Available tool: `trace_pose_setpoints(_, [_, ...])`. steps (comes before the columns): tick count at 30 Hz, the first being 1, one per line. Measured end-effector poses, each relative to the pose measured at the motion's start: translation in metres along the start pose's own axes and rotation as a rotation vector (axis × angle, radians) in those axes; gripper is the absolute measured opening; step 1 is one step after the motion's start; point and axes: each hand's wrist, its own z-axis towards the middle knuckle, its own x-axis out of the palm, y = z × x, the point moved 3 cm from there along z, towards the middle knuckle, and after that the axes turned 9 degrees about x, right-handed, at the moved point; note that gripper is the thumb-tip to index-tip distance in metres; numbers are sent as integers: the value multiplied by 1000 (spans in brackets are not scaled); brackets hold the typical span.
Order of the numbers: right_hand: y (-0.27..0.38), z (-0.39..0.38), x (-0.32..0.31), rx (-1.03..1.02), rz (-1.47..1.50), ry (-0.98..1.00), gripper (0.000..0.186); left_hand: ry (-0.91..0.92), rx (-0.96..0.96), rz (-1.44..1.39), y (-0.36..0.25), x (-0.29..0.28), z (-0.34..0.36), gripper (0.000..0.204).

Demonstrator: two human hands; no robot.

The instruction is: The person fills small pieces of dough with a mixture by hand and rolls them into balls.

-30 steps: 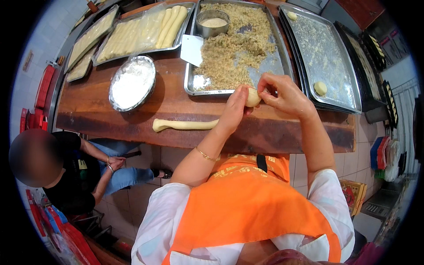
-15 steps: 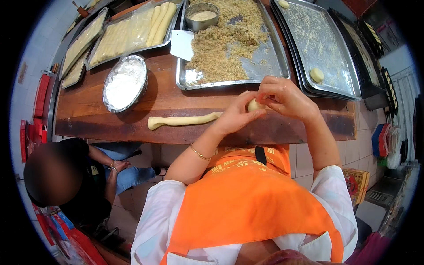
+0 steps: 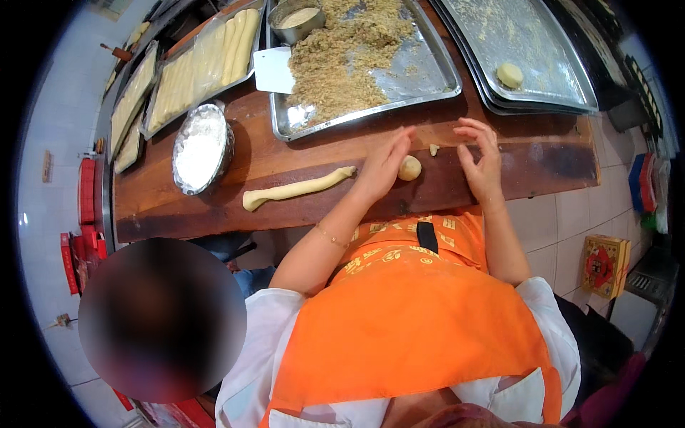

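Observation:
A round dough ball (image 3: 409, 168) rests on the wooden table near its front edge. Beside it, on the left, my left hand (image 3: 384, 165) is open, its fingers straight and side by side, holding nothing. My right hand (image 3: 482, 158) is a little way to the right, fingers apart and curved, also with nothing in it. A small scrap of dough (image 3: 434, 150) lies between the ball and my right hand. Left of my left hand stretches a pale dough rope (image 3: 296, 189), thicker at its left end.
A foil-lined bowl of white flour (image 3: 202, 151) stands at left. Behind are a tray of crumbly filling (image 3: 399, 105) with a metal bowl (image 3: 296, 21) and white scraper (image 3: 274, 70), trays of dough ropes (image 3: 203, 60), and stacked trays (image 3: 549, 78) bearing another dough ball (image 3: 509, 75). A person (image 3: 164, 321) is close at left.
The dough ball has left my fingers and now sits on the table. My hands have moved apart. A scrap of dough now shows on the table. The person at left has come nearer.

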Motion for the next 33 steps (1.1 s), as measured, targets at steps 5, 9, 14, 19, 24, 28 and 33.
trace_pose_setpoints(5, [-3, -6, -12, 11, 63, -43, 21, 51, 202, 805, -23, 27, 38, 49])
trace_pose_setpoints(9, [-14, -20, -17, 36, 102, -62, 19, 120, 203, 994, -21, 33, 40, 51])
trace_pose_setpoints(14, [-28, -28, -14, 106, 135, -76, 16, 180, 247, 1087, -17, 36, 39, 55])
trace_pose_setpoints(19, [-34, -27, -11, 166, 161, -85, 13, 185, 253, 1124, -14, 40, 42, 57])
trace_pose_setpoints(24, [-28, -24, -16, 131, 137, -102, 13, 183, 180, 1063, -9, 40, 43, 58])
trace_pose_setpoints(28, [-21, -29, -23, 80, 104, -112, 13, 75, 133, 503, -3, 14, 42, 60])
trace_pose_setpoints(33, [-24, -36, -14, 94, 145, -65, 15, 158, 378, 876, -31, 29, -17, 67])
